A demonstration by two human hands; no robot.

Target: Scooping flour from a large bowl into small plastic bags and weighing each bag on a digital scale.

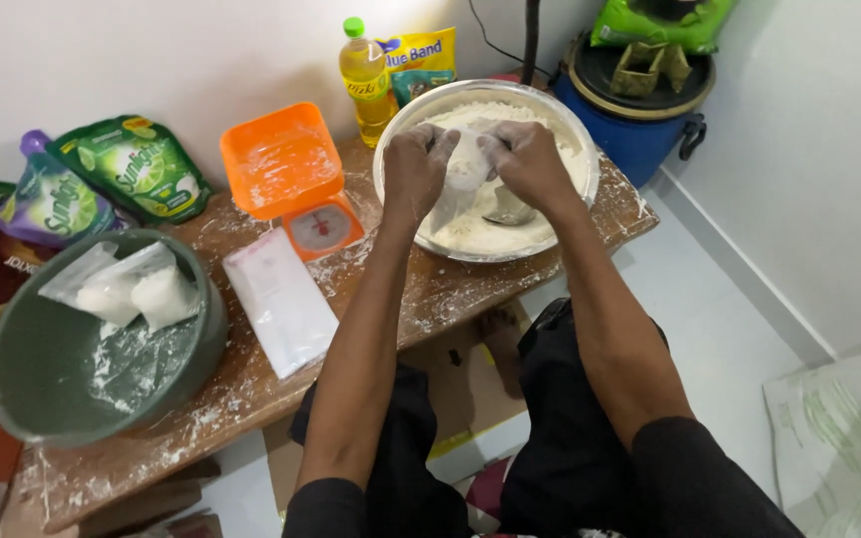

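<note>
My left hand (414,169) and my right hand (527,159) both grip a small clear plastic bag of white flour (465,169), held over a large metal bowl (580,149). The bowl is full of white flour and sits at the far right end of a low wooden bench (430,289). A metal spoon (508,211) lies in the flour just below my right hand. Both hands are dusted with flour.
An orange kitchen scale (291,174) stands left of the bowl, a stack of clear plastic bags (279,299) in front of it. A green basin (62,379) with several filled bags sits at the left. Oil bottle (364,80), pouches and a blue drum (640,120) line the wall.
</note>
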